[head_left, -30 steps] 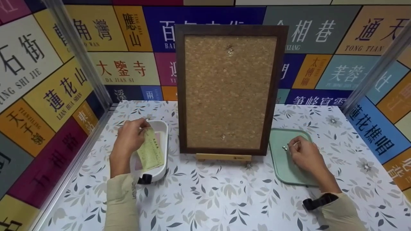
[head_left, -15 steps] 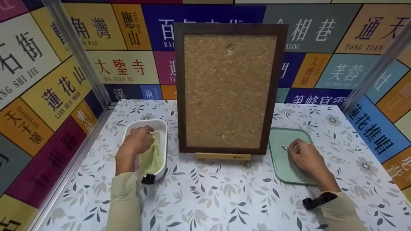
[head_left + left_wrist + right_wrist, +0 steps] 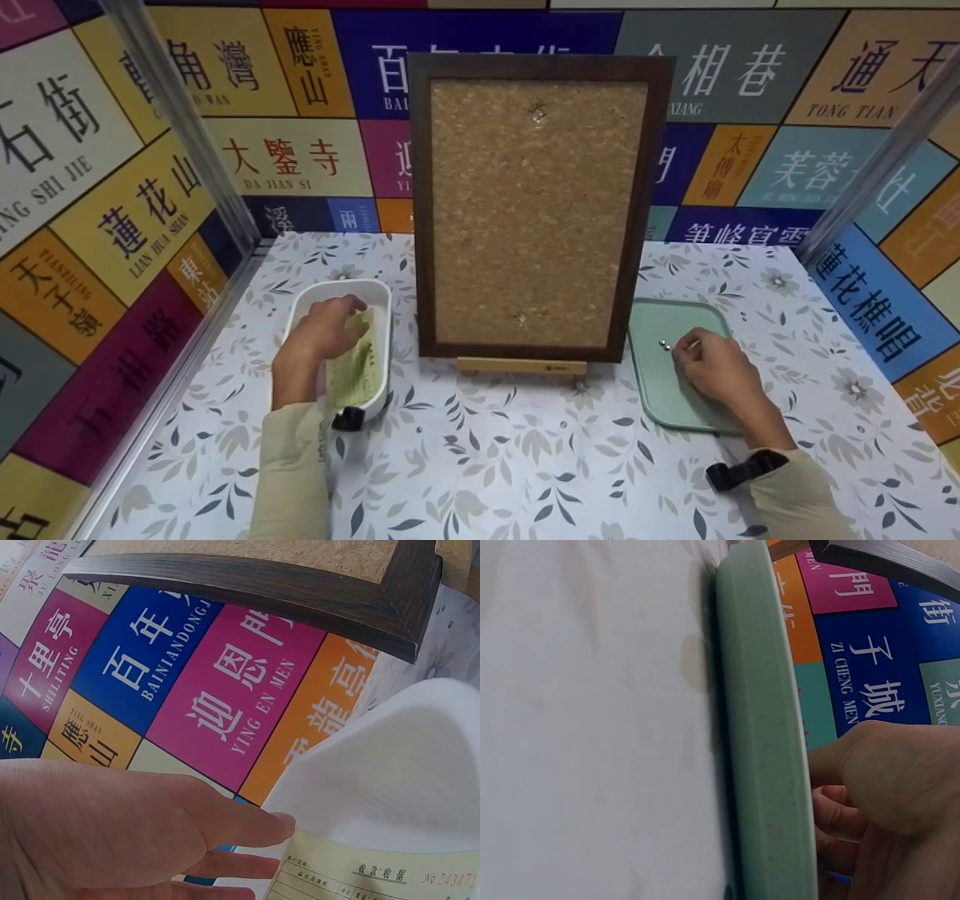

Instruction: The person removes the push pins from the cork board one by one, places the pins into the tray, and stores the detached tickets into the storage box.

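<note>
My left hand (image 3: 327, 330) reaches into a white plastic tub (image 3: 385, 300) and pinches the top of a yellow receipt slip (image 3: 352, 375). In the left wrist view the thumb lies at the slip's left edge, with printed lines and a red number on the paper. My right hand (image 3: 716, 367) is over a pale green tray (image 3: 667, 401), its thumb and index finger bent together right beside small shiny silver pieces (image 3: 664, 345). Whether those fingertips hold one of the pieces I cannot tell. In the right wrist view the tray's side (image 3: 769, 765) hides the fingertips.
A cork board (image 3: 536, 217) in a dark brown frame stands between tub and tray on a wooden stand (image 3: 521, 367). Shiny marks show near its top and bottom. A floral cloth (image 3: 510, 465) covers the table, and colourful sign-patterned walls (image 3: 285, 157) enclose it.
My left hand has moved right and slightly down from the tub's left side, over the slip's top. The slip now looks more bent. The right hand has stayed nearly still beside the silver pieces.
</note>
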Demonstrator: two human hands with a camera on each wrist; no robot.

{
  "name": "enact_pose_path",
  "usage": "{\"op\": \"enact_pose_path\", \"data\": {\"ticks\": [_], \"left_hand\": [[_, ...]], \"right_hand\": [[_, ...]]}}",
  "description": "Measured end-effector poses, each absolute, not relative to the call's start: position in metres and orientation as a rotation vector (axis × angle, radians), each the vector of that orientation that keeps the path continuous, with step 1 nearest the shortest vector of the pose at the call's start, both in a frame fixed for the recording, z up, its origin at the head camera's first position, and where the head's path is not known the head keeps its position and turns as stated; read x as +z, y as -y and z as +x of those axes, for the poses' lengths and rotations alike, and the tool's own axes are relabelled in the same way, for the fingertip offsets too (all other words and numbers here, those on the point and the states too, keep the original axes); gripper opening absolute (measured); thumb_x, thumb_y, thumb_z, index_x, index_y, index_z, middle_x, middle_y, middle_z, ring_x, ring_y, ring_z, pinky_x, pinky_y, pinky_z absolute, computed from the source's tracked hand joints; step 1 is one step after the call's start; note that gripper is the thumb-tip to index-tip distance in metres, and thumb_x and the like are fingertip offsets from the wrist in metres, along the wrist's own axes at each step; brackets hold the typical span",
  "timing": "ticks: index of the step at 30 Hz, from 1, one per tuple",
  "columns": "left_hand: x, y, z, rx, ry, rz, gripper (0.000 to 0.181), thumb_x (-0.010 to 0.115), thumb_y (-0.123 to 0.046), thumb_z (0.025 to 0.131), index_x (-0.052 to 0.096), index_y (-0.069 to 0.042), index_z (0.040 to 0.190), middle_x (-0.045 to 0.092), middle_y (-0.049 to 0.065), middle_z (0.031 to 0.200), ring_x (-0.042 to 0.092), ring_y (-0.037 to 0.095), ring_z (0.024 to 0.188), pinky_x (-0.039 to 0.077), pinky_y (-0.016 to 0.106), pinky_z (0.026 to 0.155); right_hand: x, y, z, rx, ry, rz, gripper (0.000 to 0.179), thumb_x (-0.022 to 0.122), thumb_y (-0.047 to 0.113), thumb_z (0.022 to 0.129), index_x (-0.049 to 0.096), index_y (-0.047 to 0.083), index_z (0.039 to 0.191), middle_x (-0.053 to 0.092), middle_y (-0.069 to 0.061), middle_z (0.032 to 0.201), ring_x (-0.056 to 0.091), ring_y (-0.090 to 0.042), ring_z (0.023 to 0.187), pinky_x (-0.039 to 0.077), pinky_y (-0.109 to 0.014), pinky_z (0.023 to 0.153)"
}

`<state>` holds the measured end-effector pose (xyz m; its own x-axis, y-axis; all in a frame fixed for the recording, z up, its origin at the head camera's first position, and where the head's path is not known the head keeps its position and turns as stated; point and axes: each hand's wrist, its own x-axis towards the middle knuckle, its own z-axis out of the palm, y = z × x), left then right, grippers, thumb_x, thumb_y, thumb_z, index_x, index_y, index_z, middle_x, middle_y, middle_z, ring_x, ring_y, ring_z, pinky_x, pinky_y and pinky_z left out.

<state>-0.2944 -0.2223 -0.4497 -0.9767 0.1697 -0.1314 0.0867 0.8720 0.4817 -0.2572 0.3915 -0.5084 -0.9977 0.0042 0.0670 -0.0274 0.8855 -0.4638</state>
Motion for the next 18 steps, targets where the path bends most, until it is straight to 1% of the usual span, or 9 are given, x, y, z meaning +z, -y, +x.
{"op": "enact_pose_path", "data": {"ticks": [3,9,13,18], "left_hand": [[-0.4502,0.2216,-0.2952,0.739,-2.856,0.203,0.047,0.057,-0.025,0.107,0.059,-0.003,0.148,0.062,0.026,0.149,0.051,0.052,0.143,0.041,0.068,0.118],[-0.4508,0.2214,-0.2958,0.751,-2.855,0.288,0.046,0.058,-0.021,0.106,0.06,0.002,0.145,0.063,0.03,0.146,0.056,0.051,0.14,0.045,0.065,0.116],[-0.4506,0.2211,-0.2951,0.771,-2.87,0.328,0.044,0.058,-0.021,0.107,0.06,0.004,0.144,0.062,0.031,0.145,0.055,0.051,0.139,0.044,0.065,0.117],[-0.4503,0.2181,-0.2965,0.824,-2.928,0.393,0.042,0.059,-0.019,0.107,0.061,0.006,0.142,0.064,0.031,0.144,0.057,0.05,0.139,0.043,0.064,0.119]], "right_hand": [[-0.5083,-0.3915,-0.2569,0.741,2.986,0.012,0.018,0.068,0.024,0.103,0.072,0.008,0.108,0.077,-0.005,0.088,0.064,-0.016,0.073,0.046,-0.034,0.066],[-0.5087,-0.3906,-0.2569,0.741,2.978,0.007,0.017,0.073,0.025,0.101,0.072,0.008,0.104,0.076,-0.005,0.084,0.064,-0.016,0.072,0.046,-0.034,0.065],[-0.5084,-0.3896,-0.257,0.736,2.973,-0.003,0.018,0.075,0.025,0.099,0.072,0.008,0.102,0.075,-0.005,0.085,0.063,-0.017,0.073,0.045,-0.034,0.064],[-0.5053,-0.3873,-0.2559,0.73,2.949,-0.014,0.018,0.073,0.026,0.1,0.071,0.009,0.103,0.076,-0.007,0.087,0.063,-0.018,0.072,0.045,-0.034,0.063]]}}
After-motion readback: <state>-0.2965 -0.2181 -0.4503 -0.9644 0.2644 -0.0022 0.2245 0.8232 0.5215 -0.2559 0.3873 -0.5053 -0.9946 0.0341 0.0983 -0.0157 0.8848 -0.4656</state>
